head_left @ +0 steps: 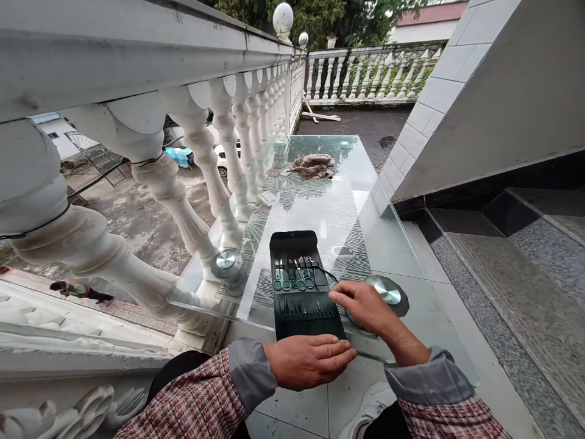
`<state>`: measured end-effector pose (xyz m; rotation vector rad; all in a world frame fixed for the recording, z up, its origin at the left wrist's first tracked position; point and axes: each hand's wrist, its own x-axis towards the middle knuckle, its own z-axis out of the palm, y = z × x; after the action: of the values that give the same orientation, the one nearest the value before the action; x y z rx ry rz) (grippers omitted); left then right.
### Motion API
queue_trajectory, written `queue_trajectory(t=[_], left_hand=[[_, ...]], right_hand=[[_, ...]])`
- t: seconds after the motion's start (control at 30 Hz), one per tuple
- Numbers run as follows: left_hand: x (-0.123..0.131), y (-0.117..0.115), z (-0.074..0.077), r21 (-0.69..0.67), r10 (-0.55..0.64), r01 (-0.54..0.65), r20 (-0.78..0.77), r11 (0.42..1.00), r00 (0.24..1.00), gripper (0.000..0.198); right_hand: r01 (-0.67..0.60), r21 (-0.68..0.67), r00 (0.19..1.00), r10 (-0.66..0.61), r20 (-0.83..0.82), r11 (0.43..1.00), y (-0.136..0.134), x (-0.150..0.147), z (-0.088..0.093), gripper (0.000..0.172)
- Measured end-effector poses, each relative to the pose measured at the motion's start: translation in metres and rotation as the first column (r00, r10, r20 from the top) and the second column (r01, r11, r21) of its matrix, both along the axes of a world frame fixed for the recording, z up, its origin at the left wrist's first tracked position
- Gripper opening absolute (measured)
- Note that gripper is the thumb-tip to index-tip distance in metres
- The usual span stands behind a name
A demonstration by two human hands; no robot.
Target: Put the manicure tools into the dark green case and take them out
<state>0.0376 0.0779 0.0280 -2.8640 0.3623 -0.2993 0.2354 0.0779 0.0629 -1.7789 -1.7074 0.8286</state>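
A dark green manicure case (pixel 307 329) lies unfolded on the glass table (pixel 329 213), close to its near edge. Small scissors (pixel 282 281), nail clippers (pixel 307 263) and other slim tools sit in its upper part. Several thin tools stick up from slots in the lower part. My left hand (pixel 311 361) rests along the near edge of the case, fingers stretched out and holding nothing. At the right side of the case, my right hand (pixel 363 303) has thumb and fingertips pressed together; whatever they may hold is hidden. A dark cord (pixel 326 273) runs from the case towards these fingers.
A crumpled brown cloth (pixel 311 166) lies at the far end of the glass, and a small card (pixel 267 198) shows near its left side. White balusters (pixel 171 189) line the left. Stone steps (pixel 516 262) rise on the right. A white shoe (pixel 368 408) is below the table.
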Motion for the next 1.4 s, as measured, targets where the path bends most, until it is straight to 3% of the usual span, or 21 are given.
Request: queue_trajectory(t=[0.17, 0.3, 0.43, 0.63, 0.83, 0.97, 1.1, 1.3, 1.4], left_hand=[[0.0, 0.002, 0.0, 0.012, -0.006, 0.006, 0.006, 1.0, 1.0, 0.034], [0.0, 0.003, -0.001, 0.008, -0.015, 0.015, 0.013, 1.0, 1.0, 0.035], [0.0, 0.002, -0.003, 0.018, -0.008, 0.008, 0.011, 1.0, 1.0, 0.036], [-0.001, 0.001, -0.001, 0.022, -0.003, 0.004, -0.009, 1.0, 1.0, 0.036], [-0.001, 0.0, -0.002, 0.026, 0.005, -0.005, -0.019, 1.0, 1.0, 0.036], [-0.001, 0.001, -0.003, 0.01, -0.002, 0.002, -0.015, 1.0, 1.0, 0.036], [-0.001, 0.001, -0.004, 0.001, 0.001, -0.001, -0.006, 1.0, 1.0, 0.035], [-0.001, 0.0, -0.005, 0.027, 0.007, -0.007, -0.006, 1.0, 1.0, 0.034], [-0.001, 0.0, -0.003, 0.022, 0.001, -0.001, -0.01, 1.0, 1.0, 0.032]], right_hand=[[-0.012, -0.096, 0.934, 0.045, 0.353, 0.995, 0.008, -0.031, 0.002, 0.031], [0.037, -0.092, 0.893, 0.008, 0.45, 0.995, 0.011, -0.041, 0.002, 0.024], [0.075, -0.048, 0.911, -0.049, 0.41, 0.996, 0.016, -0.045, -0.005, 0.022], [0.217, 0.09, 0.935, -0.234, 0.267, 0.972, 0.034, -0.032, -0.006, 0.033], [0.495, 0.178, 0.86, -0.509, 0.041, 0.85, 0.024, 0.027, 0.004, 0.039], [0.477, -0.002, 0.842, -0.456, 0.288, 0.879, 0.006, 0.053, 0.0, 0.033], [0.444, -0.112, 0.797, -0.335, 0.503, 0.889, -0.004, 0.054, -0.005, 0.034], [0.388, -0.164, 0.775, -0.226, 0.59, 0.907, -0.005, 0.051, -0.006, 0.037], [0.346, -0.062, 0.804, -0.262, 0.533, 0.936, -0.004, 0.042, -0.003, 0.035]])
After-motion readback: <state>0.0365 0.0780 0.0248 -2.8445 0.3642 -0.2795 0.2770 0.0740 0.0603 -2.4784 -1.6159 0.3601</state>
